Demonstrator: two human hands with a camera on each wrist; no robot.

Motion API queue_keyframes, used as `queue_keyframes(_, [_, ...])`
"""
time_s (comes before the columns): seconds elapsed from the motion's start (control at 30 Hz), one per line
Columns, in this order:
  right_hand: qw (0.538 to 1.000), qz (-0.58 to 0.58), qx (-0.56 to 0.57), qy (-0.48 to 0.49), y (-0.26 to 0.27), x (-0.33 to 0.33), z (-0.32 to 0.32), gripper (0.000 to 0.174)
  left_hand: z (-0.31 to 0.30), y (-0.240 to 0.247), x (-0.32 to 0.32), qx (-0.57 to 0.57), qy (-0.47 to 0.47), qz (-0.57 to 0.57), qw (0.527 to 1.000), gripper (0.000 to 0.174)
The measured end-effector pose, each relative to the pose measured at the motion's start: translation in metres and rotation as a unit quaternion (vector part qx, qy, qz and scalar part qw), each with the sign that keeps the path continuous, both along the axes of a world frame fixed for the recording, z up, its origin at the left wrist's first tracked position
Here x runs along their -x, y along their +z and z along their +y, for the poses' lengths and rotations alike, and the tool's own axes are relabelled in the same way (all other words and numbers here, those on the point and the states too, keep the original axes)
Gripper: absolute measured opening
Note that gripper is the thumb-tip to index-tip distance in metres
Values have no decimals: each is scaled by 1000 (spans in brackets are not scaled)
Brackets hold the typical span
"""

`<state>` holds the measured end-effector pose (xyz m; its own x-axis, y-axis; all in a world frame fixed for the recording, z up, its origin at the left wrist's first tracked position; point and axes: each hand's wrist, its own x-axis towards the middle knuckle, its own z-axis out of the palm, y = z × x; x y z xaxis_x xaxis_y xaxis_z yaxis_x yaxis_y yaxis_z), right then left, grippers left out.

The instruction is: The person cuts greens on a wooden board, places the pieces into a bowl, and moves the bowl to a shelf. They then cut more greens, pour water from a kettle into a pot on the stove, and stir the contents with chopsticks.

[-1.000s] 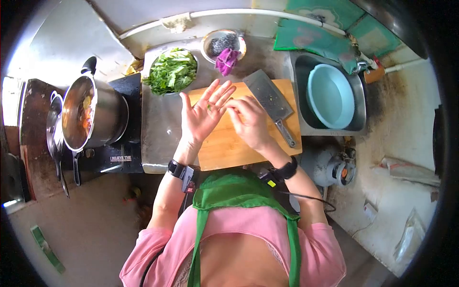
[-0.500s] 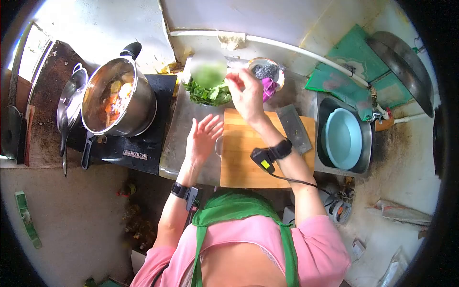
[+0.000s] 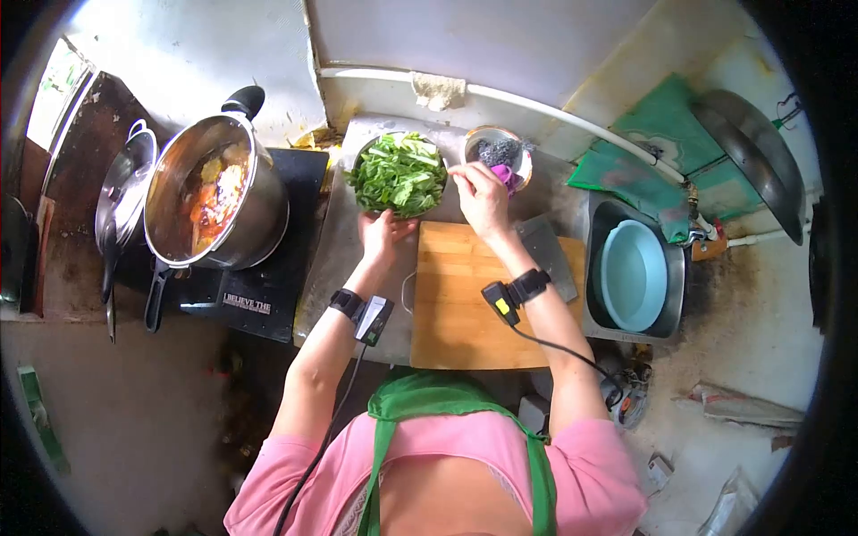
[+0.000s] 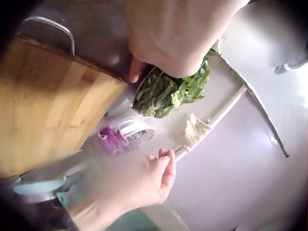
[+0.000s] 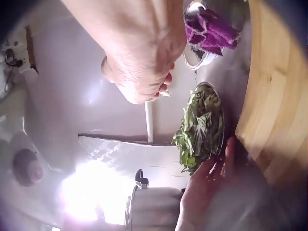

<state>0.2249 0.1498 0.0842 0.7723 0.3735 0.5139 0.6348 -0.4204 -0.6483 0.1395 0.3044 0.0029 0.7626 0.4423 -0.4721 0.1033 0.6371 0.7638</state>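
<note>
A bowl of chopped leafy greens (image 3: 398, 174) stands at the back of the counter. My left hand (image 3: 384, 234) is at its near side, fingers relaxed and apart, fingertips right at the rim. In the right wrist view the left hand (image 5: 204, 187) lies against the bowl's side. My right hand (image 3: 483, 198) hovers just right of the greens with thumb and fingertips together. In the left wrist view the right hand (image 4: 154, 180) has curled fingers, and nothing shows between them. A wooden cutting board (image 3: 474, 304) lies in front, partly under the right forearm.
A cleaver (image 3: 547, 250) lies on the board. Behind the right hand stands a bowl (image 3: 471, 147) with a steel scrubber (image 3: 500, 150) and a purple cloth (image 3: 508, 179). At left, a pot (image 3: 264, 210) of food sits on the cooktop (image 3: 241, 299). A blue basin (image 3: 633, 272) is in the sink (image 3: 590, 308).
The left palm, first turned up over the board with the right fingers picking at it, has moved to the greens bowl. The right hand went over the greens, then back to their right side.
</note>
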Motion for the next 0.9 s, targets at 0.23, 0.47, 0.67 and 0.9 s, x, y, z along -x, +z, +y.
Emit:
queue_keyframes(0.23, [1000, 10, 15, 4, -17, 23, -47, 8, -8, -11, -15, -64, 117, -39, 990, 53])
queue_keyframes(0.47, [996, 94, 8, 1, -27, 50, -77, 8, -7, 2, 12, -76, 125, -24, 989, 51])
queue_keyframes(0.67, [993, 80, -25, 86, -36, 64, -95, 9, -24, 46, 84, -92, 166, -36, 981, 39])
queue_keyframes(0.9, [945, 198, 2, 259, -17, 91, -105, 10, -109, 92, 230, -124, 302, 25, 945, 41])
